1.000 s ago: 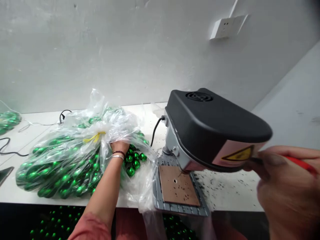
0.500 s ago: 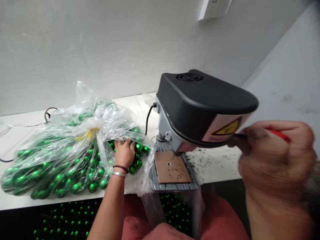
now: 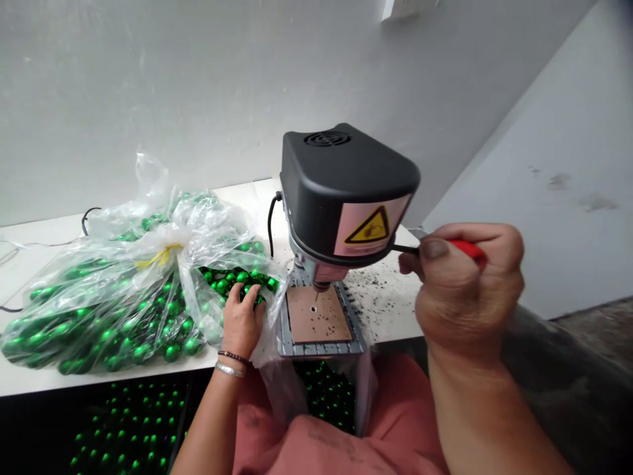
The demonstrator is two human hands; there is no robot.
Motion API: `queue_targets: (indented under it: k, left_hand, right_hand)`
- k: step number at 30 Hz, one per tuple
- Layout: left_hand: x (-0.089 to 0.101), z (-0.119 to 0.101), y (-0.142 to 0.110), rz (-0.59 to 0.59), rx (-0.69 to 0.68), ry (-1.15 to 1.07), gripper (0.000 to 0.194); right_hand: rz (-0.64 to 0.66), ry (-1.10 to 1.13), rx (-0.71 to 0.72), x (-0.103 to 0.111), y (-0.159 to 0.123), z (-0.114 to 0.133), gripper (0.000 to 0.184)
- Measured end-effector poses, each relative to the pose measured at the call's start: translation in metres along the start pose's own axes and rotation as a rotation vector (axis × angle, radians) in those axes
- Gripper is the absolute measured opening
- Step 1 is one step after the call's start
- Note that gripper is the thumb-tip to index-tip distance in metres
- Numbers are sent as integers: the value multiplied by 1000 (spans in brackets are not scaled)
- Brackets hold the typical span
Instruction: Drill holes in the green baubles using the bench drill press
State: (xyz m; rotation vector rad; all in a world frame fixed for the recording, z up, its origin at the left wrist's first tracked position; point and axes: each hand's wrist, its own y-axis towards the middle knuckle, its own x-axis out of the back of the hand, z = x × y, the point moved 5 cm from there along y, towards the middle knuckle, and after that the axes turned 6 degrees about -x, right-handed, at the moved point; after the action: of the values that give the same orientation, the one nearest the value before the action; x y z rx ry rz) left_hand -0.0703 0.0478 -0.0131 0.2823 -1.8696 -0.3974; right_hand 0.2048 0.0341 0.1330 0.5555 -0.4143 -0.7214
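Note:
My left hand [image 3: 241,320] rests with its fingers apart on shiny green baubles [image 3: 232,277] at the mouth of a clear plastic bag [image 3: 113,310], which is tied with yellow tape and packed with more of them. My right hand [image 3: 465,284] grips a red-handled tool [image 3: 467,249], with its thin black shaft reaching toward a small bench drill [image 3: 341,198]. The drill has a black housing with a yellow warning label. Its bit stands above a brown board [image 3: 319,315] on a grey base, apart from my hands.
Dark speckles of debris cover the white table [image 3: 383,303] around the drill base. Below the table edge, more green baubles [image 3: 131,422] lie in a dark space. A black cable [image 3: 270,224] runs into the drill's back, and a wall socket [image 3: 408,6] sits at the top.
The view has tilted and drawn back. My left hand has moved from under the bag onto the baubles, and my right hand with the tool now sits lower and closer to the drill.

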Motion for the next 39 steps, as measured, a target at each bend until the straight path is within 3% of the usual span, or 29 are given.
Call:
queue_targets:
  k: [3, 6, 9, 12, 14, 16, 23, 27, 31, 35, 39]
  left_hand:
    - [8, 7, 7, -24, 81, -74, 35]
    - [24, 10, 10, -59, 254, -249, 39]
    - [33, 8, 4, -75, 534, -787, 49]
    - [28, -13, -7, 39, 748, -1484, 44]
    - [25, -28, -13, 95, 815, -1764, 34]
    - [22, -37, -18, 116, 853, -1893, 29]
    - [7, -55, -27, 257, 912, -1865, 17]
    - [2, -67, -31, 379, 873, -1933, 28]
    - [-1, -71, -36, 404, 942, -1958, 27]
    - [-2, -71, -37, 378, 927, -1731, 28]
    - [-4, -67, -27, 347, 709, -1347, 44]
  right_hand:
    - [0, 70, -36, 1, 0, 2, 32]
    - [18, 100, -46, 0, 0, 3, 32]
    - [50, 118, -39, -1, 0, 4, 33]
    - [61, 140, -23, -1, 0, 5, 35]
    - [69, 153, -12, 0, 0, 7, 35]
    - [79, 159, -6, 0, 0, 7, 34]
    - [99, 159, 63, 2, 0, 12, 22]
    - [86, 167, 102, 3, 1, 14, 20]
    - [91, 180, 103, 3, 0, 14, 18]
    - [85, 182, 119, 3, 0, 14, 17]
    - [93, 199, 142, 4, 0, 14, 16]
